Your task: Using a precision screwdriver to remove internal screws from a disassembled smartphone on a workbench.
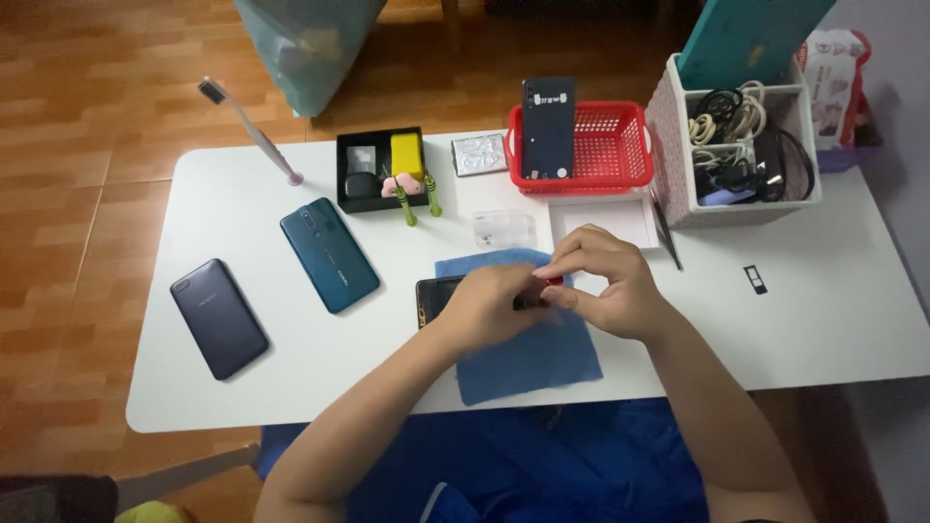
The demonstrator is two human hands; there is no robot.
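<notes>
Your left hand (489, 305) rests curled over a dark phone (436, 295) on the blue cloth (528, 358), near the surface's (823, 320) front edge. Your right hand (605, 286) pinches a small red piece (554, 281) just beside it. Bare surface lies right; a teal phone (329, 254) and navy phone (219, 318) lie left.
</notes>
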